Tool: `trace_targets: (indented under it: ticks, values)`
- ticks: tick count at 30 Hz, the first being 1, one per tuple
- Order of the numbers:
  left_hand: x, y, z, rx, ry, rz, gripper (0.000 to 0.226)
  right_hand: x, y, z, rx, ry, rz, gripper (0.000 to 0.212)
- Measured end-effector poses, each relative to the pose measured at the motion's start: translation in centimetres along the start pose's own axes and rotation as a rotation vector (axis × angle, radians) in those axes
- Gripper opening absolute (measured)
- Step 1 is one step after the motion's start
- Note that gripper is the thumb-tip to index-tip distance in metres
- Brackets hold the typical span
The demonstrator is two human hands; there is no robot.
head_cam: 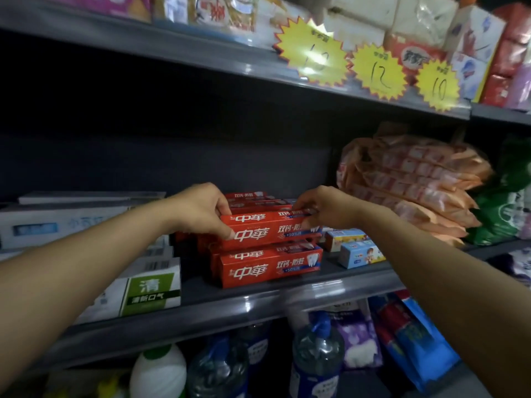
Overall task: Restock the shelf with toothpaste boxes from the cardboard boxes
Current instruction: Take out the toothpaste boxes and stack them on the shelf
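Left hand (198,209) and right hand (324,208) each grip one end of the top red toothpaste box (270,229), resting on the red stack on the shelf (230,305).

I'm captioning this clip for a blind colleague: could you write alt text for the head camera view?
Two hands hold the ends of a red toothpaste box atop a stack of the same boxes on a grey shelf: left hand, right hand. White-and-green boxes sit to the left, orange packets to the right.
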State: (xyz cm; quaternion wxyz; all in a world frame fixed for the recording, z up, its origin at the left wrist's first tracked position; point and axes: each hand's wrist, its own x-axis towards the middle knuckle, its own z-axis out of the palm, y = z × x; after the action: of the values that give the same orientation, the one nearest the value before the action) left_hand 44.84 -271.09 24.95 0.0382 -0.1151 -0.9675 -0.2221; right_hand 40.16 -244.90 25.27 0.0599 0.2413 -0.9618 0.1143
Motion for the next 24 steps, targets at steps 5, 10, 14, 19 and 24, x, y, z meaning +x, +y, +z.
trace_targets:
  ticks: [5, 10, 14, 19, 24]
  values:
    - [0.6, -0.7, 0.6, 0.063, 0.044, -0.038, 0.031, 1.9, -0.2, 0.9, -0.042, 0.003, -0.029, 0.044]
    - [1.3, -0.9, 0.8, 0.125, 0.087, -0.052, 0.039, 2.3, -0.1, 1.5, -0.061, 0.003, -0.043, 0.044]
    - [1.5, -0.7, 0.6, 0.154, 0.082, -0.063, 0.045, 2.3, 0.0, 1.5, -0.09, 0.005, -0.041, 0.046]
    - [1.4, 1.2, 0.1, 0.179, 0.123, -0.023, 0.051, 1.7, 0.0, 0.9, -0.122, 0.029, -0.039, 0.049]
    - [1.9, 5.6, 0.9, 0.223, 0.133, 0.116, 0.058, -0.4, 1.2, -0.4, -0.212, 0.059, 0.011, 0.058]
